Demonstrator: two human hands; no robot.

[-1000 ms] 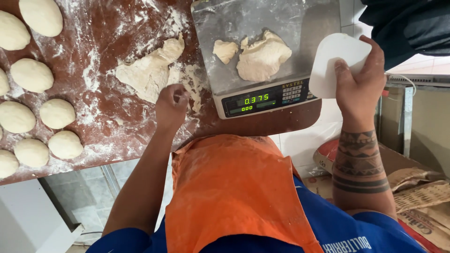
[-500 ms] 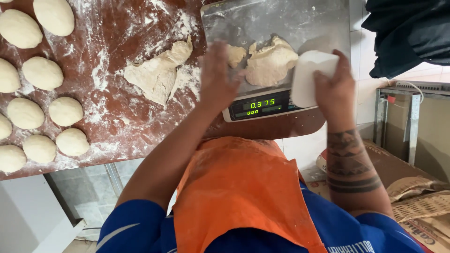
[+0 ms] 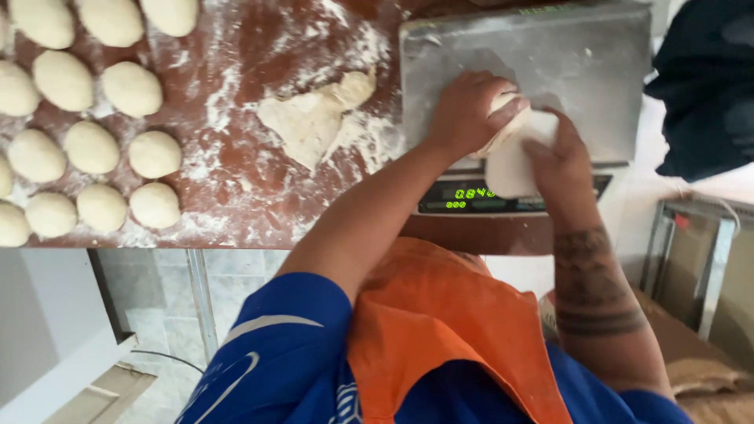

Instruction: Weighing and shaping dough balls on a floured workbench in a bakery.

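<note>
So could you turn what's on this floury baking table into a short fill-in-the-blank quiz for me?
1. The left hand grips a lump of dough on the metal ____.
2. The right hand holds a white ____.
3. The rolled dough balls lie in rows on the ____ side of the table.
4. The person wears an apron coloured ____.

Missing words: scale; scraper; left; orange

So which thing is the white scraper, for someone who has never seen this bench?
Find the steel scale right of the floury table. At its front edge, above the green display, the right hand holds the scraper: a flat white card, unlike the rounded beige dough under the left hand.
</note>
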